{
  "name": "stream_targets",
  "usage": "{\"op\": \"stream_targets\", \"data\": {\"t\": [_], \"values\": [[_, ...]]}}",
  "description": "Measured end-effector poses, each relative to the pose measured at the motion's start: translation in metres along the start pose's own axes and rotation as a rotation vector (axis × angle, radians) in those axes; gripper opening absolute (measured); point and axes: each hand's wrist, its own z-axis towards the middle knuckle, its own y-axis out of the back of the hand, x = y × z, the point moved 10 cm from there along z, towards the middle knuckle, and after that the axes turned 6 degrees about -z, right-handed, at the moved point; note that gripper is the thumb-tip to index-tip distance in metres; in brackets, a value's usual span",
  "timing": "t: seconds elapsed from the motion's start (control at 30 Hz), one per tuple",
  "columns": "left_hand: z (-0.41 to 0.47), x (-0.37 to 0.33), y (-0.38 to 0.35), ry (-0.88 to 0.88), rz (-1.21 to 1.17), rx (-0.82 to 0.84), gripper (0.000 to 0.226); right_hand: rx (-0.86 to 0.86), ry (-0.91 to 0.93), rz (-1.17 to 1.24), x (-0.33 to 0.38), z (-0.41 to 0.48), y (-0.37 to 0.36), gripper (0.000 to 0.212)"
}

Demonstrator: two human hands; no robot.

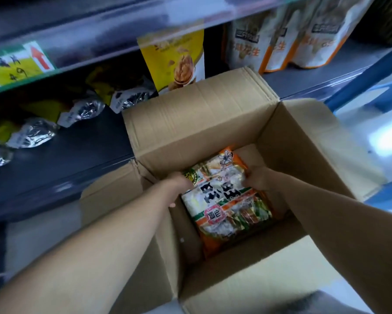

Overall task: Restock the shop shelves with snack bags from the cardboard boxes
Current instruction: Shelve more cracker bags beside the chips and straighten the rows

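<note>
An open cardboard box (190, 123) stands on the floor in front of the shop shelves. Inside it lies a large orange, white and green snack bag (226, 200) with bold black characters. Both my arms reach down into the box. My left hand (179, 184) grips the bag's left edge, fingers curled under it. My right hand (257, 179) holds the bag's upper right edge. Whether more bags lie beneath it is hidden.
The dark lower shelf (81, 155) on the left holds several silver and yellow bags (32, 132). A yellow walnut bag (177, 60) stands behind the box flap. White and orange peanut bags (281, 39) stand at the upper right. A blue shelf post (367, 71) rises at right.
</note>
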Motion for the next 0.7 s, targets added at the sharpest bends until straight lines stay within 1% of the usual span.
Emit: {"op": "stream_targets", "data": {"t": [0.03, 0.13, 0.17, 0.2, 0.27, 0.3, 0.37, 0.4, 0.47, 0.53, 0.6, 0.67, 0.7], "values": [[0.004, 0.001, -0.001, -0.001, -0.007, -0.009, 0.045, 0.0, 0.003, -0.027, -0.003, 0.002, -0.005, 0.037], [0.014, 0.002, -0.004, -0.013, -0.008, -0.017, 0.048, 0.02, 0.006, 0.01, -0.009, 0.011, -0.013, 0.034], [0.017, 0.003, -0.004, -0.008, -0.028, -0.005, 0.051, 0.02, -0.011, 0.021, -0.011, 0.013, -0.014, 0.034], [0.022, 0.003, -0.006, -0.005, -0.051, 0.006, 0.058, 0.018, -0.023, 0.03, -0.012, 0.013, -0.014, 0.035], [0.027, 0.0, -0.009, -0.013, -0.072, 0.037, 0.08, 0.008, -0.07, 0.012, -0.016, 0.014, -0.015, 0.042], [0.03, -0.003, -0.01, -0.025, -0.002, 0.041, 0.088, -0.031, -0.11, 0.011, -0.02, 0.012, -0.011, 0.048], [0.032, -0.011, -0.013, -0.079, 0.219, 0.037, 0.092, -0.033, -0.183, 0.024, -0.03, 0.01, -0.012, 0.059], [0.033, -0.016, -0.015, -0.107, 0.276, 0.039, 0.092, -0.004, -0.181, 0.027, -0.031, 0.011, -0.014, 0.056], [0.036, -0.022, -0.02, -0.123, 0.305, 0.062, 0.092, 0.04, -0.182, 0.054, -0.032, 0.009, -0.017, 0.046], [0.039, -0.026, -0.024, -0.126, 0.317, 0.069, 0.093, 0.132, -0.2, 0.072, -0.035, 0.001, -0.023, 0.045], [0.042, -0.029, -0.025, -0.126, 0.321, 0.045, 0.091, 0.189, -0.211, 0.115, -0.035, -0.003, -0.029, 0.041], [0.041, -0.031, -0.027, -0.141, 0.331, 0.034, 0.089, 0.197, -0.215, 0.112, -0.036, -0.002, -0.032, 0.027], [0.04, -0.03, -0.029, -0.152, 0.345, 0.033, 0.087, 0.189, -0.235, 0.122, -0.038, -0.003, -0.033, 0.024]]}}
